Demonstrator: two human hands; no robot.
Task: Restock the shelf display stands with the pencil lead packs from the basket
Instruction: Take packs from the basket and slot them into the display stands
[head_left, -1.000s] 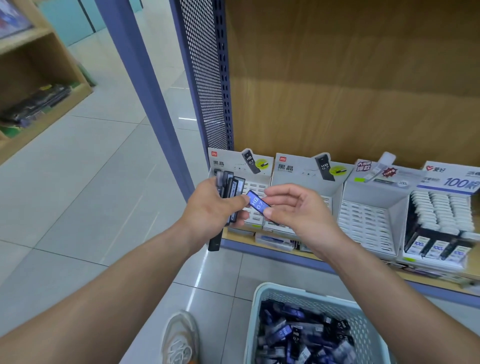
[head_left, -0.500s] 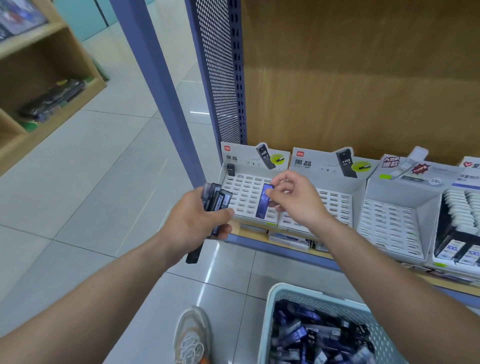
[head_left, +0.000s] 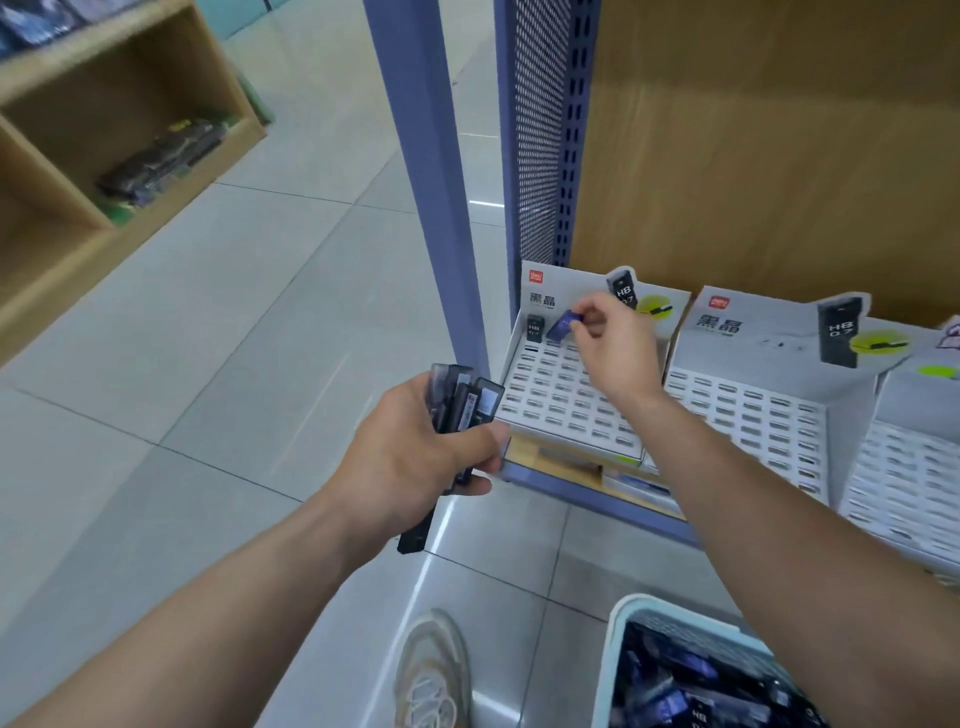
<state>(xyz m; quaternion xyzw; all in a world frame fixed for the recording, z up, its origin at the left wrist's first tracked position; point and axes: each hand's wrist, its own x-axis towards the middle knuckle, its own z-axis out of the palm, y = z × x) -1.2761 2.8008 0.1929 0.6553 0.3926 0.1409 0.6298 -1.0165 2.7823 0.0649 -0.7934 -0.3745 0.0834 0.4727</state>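
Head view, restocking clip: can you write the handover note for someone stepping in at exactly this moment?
The right hand pinches a blue pack, tilted at the top row of the leftmost stand, beside the black pack seated in the top-left slot.
The left hand grips a bundle of packs in front of that stand's lower left corner.
The basket on the floor, lower right, holds many more.
Done: one pack seated.
Left: seat the blue pack, feed in the bundle, then fill the other slots here and the neighbouring stand, whose visible slots are empty.
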